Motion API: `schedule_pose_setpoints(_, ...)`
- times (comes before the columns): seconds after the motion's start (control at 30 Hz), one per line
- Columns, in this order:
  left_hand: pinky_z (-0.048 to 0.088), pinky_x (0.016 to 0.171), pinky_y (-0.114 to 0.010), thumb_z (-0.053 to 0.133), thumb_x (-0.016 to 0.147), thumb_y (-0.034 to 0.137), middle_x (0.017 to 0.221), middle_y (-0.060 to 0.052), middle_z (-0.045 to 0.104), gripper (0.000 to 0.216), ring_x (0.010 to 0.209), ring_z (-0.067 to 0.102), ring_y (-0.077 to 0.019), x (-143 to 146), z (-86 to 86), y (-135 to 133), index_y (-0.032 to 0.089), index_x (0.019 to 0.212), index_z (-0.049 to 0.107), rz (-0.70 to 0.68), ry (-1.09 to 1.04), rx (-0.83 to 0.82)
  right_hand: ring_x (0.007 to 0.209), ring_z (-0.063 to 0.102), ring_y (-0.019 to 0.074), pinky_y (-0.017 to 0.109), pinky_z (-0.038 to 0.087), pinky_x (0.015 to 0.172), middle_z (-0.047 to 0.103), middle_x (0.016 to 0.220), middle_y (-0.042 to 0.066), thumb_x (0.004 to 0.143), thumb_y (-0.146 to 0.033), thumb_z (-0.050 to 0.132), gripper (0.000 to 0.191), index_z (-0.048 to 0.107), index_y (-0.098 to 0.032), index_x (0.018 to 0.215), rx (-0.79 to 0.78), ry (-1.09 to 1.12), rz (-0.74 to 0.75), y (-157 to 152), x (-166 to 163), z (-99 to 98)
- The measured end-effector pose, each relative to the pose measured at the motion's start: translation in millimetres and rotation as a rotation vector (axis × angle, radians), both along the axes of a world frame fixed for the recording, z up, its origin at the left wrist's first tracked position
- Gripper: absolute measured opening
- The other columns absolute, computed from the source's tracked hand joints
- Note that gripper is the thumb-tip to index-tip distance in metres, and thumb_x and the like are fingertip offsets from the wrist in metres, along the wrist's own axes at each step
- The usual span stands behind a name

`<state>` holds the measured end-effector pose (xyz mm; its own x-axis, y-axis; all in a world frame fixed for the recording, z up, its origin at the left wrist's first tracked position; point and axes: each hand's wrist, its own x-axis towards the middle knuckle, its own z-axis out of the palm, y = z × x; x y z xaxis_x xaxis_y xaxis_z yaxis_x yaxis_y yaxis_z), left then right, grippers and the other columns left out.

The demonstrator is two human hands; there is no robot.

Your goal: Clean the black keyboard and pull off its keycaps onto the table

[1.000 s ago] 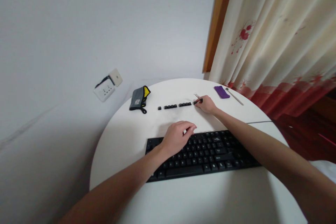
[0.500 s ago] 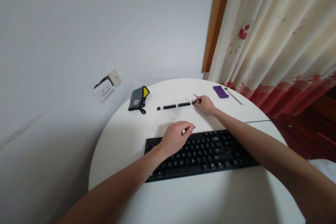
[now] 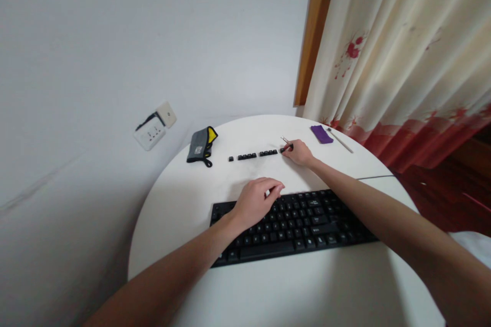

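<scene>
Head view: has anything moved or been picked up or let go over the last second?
Nothing visibly changed. The right hand keeps its grip on the thin metal tool at the right end of the keycap row, and the left hand stays curled on the keyboard. Only the camera drifts slightly.

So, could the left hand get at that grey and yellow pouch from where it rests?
Probably yes: only bare table lies between the left hand and the pouch.

slight leftward drift of keyboard [image 3: 307,220] and keycap row [image 3: 267,153], apparently camera motion
</scene>
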<state>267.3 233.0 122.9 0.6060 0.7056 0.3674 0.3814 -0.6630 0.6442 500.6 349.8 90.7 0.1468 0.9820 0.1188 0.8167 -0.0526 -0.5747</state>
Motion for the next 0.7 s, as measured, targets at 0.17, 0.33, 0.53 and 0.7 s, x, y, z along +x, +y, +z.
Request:
schedule_pose_setpoints(0.17,0.050,0.073,-0.027,0.051,0.095,0.025,0.082,-0.001,0.073,0.021,0.080,0.066,-0.0161,-0.1,1.0,0.0,0.020,0.093,0.072,0.001,0.009,0.001,0.075,0.066,0.0169,0.023,0.044,0.065,0.074,0.084,0.004,0.074,-0.027,0.074,0.022,0.075,-0.019,0.094,-0.002,0.006,-0.006,-1.3,-0.9,1.3)
schedule_pose_setpoints(0.33,0.050,0.073,-0.027,0.052,0.095,0.025,0.080,-0.001,0.073,0.020,0.080,0.066,-0.0166,0.0,1.6,-0.1,0.020,0.092,0.072,-0.001,0.012,-0.005,0.075,0.066,0.0171,0.024,0.044,0.064,0.074,0.085,0.004,0.074,-0.028,0.074,0.021,0.074,-0.019,0.093,-0.002,0.014,-0.011,-0.7,-0.4,1.4)
schedule_pose_setpoints(0.53,0.050,0.072,-0.027,0.050,0.095,0.026,0.081,-0.001,0.073,0.023,0.079,0.066,-0.0167,-0.3,1.4,-0.2,0.021,0.092,0.072,-0.002,0.030,0.006,0.074,0.065,0.0166,0.024,0.044,0.066,0.073,0.084,0.004,0.072,-0.027,0.075,0.023,0.073,-0.019,0.094,0.010,0.040,-0.010,-2.2,-0.3,0.9)
schedule_pose_setpoints(0.7,0.049,0.071,-0.026,0.049,0.096,0.026,0.080,-0.002,0.073,0.024,0.078,0.066,-0.0166,-1.8,2.0,-0.3,0.021,0.092,0.072,0.000,0.038,0.018,0.072,0.063,0.0168,0.024,0.044,0.068,0.071,0.079,0.005,0.069,-0.021,0.075,0.028,0.071,-0.015,0.096,0.061,0.106,-0.049,-6.4,2.4,8.7)
